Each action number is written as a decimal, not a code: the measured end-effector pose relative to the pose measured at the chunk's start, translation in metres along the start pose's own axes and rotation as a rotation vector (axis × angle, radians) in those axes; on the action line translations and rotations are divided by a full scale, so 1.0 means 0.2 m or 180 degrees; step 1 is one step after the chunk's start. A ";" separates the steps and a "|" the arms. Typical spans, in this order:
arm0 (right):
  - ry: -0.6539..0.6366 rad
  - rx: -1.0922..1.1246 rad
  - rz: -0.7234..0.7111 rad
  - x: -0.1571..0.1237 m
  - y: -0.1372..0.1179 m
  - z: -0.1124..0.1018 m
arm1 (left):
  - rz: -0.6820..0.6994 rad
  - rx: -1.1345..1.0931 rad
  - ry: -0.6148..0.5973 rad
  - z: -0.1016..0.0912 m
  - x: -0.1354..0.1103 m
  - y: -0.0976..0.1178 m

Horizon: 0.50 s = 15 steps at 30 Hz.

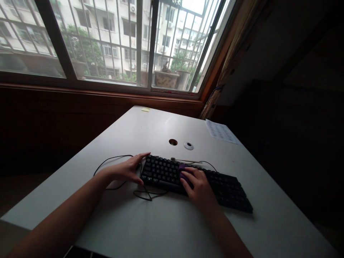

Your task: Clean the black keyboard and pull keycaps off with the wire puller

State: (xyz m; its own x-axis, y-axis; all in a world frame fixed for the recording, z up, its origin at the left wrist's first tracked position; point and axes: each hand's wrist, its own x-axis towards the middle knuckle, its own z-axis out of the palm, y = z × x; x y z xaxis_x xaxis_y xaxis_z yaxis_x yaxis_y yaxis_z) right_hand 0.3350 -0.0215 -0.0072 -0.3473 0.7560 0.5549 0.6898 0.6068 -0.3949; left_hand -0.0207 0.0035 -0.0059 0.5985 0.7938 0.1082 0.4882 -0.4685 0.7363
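A black keyboard (162, 171) lies at a slant on the white table. My left hand (129, 168) braces its left end, with the thumb at the near corner and the fingers at the far corner. Over the middle keys, my right hand (197, 181) is closed on a bunched purple cloth (183, 167), pressing it to the keyboard. The fingers partly cover the cloth. Just behind the keyboard lies a thin pale stick (188, 161) with a dark tip; its kind is unclear. A black cable (146, 197) loops around the keyboard's left end and near side.
The white table (139, 229) has a round hole (173, 142) with a white ring-shaped cover (188, 146) beside it. A printed sheet (221, 132) lies at the far right edge, and a yellowish sticker (145, 109) at the far left corner. A barred window (107, 46) stands beyond.
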 end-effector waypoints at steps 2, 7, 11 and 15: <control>-0.0110 0.0011 -0.0163 0.00 -0.06 0.03 | 0.0041 0.0026 0.0005 0.00 0.00 0.00; -0.0297 0.0309 -0.0560 0.06 -0.15 0.09 | 0.0133 0.0147 0.0060 0.01 0.00 -0.01; -0.0199 0.0581 -0.0503 0.19 -0.21 0.16 | 0.0172 0.0249 0.0033 0.01 0.01 -0.01; -0.0237 0.0622 -0.0522 0.36 -0.28 0.29 | 0.0145 0.0259 0.0061 0.01 0.01 -0.03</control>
State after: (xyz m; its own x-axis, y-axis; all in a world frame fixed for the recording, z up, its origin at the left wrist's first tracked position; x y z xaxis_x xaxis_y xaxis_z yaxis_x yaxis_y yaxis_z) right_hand 0.2332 0.0135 0.0128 -0.4951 0.6553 0.5705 0.4874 0.7530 -0.4420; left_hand -0.0209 0.0058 -0.0114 0.6095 0.7778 0.1536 0.5113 -0.5337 0.6736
